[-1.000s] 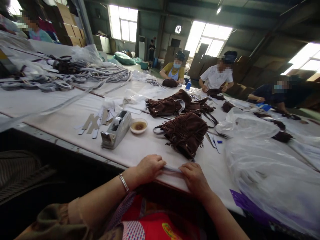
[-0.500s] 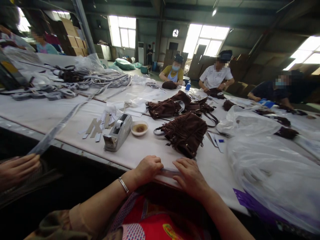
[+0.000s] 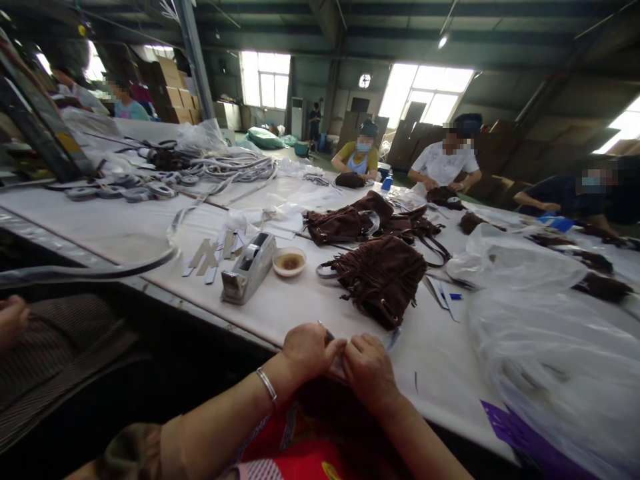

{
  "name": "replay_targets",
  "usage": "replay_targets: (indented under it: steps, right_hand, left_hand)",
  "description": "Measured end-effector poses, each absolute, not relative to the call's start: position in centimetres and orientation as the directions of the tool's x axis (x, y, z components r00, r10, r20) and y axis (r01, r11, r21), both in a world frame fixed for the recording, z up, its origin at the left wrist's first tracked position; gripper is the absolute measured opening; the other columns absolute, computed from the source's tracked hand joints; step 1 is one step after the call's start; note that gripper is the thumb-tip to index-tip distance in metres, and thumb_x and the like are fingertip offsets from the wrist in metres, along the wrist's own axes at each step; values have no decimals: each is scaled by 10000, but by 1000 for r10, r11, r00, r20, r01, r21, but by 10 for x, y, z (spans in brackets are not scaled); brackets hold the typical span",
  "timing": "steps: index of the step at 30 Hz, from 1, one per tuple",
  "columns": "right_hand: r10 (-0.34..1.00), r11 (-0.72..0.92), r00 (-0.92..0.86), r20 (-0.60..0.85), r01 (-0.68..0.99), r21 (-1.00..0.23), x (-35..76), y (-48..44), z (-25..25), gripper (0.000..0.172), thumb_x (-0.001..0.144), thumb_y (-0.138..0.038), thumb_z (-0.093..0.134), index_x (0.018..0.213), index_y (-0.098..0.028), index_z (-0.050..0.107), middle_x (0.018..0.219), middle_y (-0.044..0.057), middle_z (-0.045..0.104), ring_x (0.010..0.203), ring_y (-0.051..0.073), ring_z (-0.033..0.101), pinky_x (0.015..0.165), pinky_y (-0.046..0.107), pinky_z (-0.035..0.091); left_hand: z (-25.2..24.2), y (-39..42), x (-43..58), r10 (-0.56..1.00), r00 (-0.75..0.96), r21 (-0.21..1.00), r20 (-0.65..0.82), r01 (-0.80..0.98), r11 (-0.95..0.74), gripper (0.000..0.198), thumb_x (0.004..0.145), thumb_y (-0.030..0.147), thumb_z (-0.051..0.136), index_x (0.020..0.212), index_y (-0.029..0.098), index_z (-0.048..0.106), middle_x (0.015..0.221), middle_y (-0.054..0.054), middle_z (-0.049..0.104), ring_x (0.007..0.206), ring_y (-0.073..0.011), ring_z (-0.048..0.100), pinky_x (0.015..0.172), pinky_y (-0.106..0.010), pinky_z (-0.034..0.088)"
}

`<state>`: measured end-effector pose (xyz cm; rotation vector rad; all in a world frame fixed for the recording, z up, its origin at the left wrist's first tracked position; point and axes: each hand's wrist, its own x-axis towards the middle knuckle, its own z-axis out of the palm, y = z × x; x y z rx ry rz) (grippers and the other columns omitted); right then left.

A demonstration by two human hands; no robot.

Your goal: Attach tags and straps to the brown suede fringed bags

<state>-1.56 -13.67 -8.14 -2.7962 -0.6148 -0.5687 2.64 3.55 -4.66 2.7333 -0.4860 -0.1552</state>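
At the near table edge, my left hand (image 3: 309, 348) is closed, its fingers curled round something thin that is mostly hidden. Its thumb meets the fingertips of my right hand (image 3: 369, 368), also closed, with a small pale strip showing between the two hands. What each one pinches is too small to name. Just beyond them lies a brown fringed bag (image 3: 383, 273) with a grey strap loop at its left. A grey tape dispenser (image 3: 249, 268) and a white dish (image 3: 289, 262) holding brownish liquid stand to the left of the bag.
More brown bags (image 3: 350, 219) lie behind. Clear plastic sheeting (image 3: 555, 353) covers the right side. Card strips (image 3: 213, 253) and a grey strap (image 3: 173, 243) lie left. Another person's hand (image 3: 13, 320) shows at the left edge. Several people work across the table (image 3: 165, 293).
My hands have come together, and my right hand's fingers have curled in. The neighbour's hand has let go of the grey strap and moved left. The view has shifted slightly.
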Motion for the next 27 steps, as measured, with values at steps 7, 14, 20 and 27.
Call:
replay_targets:
  steps: [7, 14, 20, 27]
  right_hand:
    - [413, -741, 821, 394, 554, -379, -19, -154, -76, 168, 953, -212, 502, 842, -192, 625, 831, 52, 610, 813, 191, 529, 768, 322, 401]
    - [409, -811, 829, 381, 522, -266, 6, -174, -53, 216, 948, -158, 474, 924, -184, 687, 848, 63, 597, 821, 181, 538, 758, 293, 416]
    - [414, -891, 881, 229, 443, -94, 9, -178, -56, 254, 921, -173, 537, 704, -176, 669, 754, 38, 588, 728, 151, 526, 667, 277, 341]
    - [245, -964, 954, 171, 259, -61, 14, -168, -52, 197, 891, -217, 575, 717, -175, 657, 798, 41, 631, 753, 150, 573, 651, 272, 325]
  left_hand:
    - [-44, 13, 42, -389, 914, 299, -111, -343, -890, 343, 903, 376, 462, 916, 162, 730, 889, -129, 729, 837, -243, 694, 742, -323, 525]
    - [-41, -4, 45, -692, 720, 201, -50, -672, -713, 241, 885, 230, 483, 874, 151, 710, 887, -109, 695, 833, -243, 672, 756, -333, 531]
    - [-34, 0, 40, -655, 755, 278, -38, -622, -732, 248, 881, 340, 515, 890, 175, 700, 925, -105, 683, 844, -235, 666, 753, -317, 527]
    - [-37, 3, 40, -428, 882, 346, -199, -345, -872, 298, 856, 362, 491, 861, 162, 713, 852, -137, 720, 809, -272, 692, 713, -339, 534]
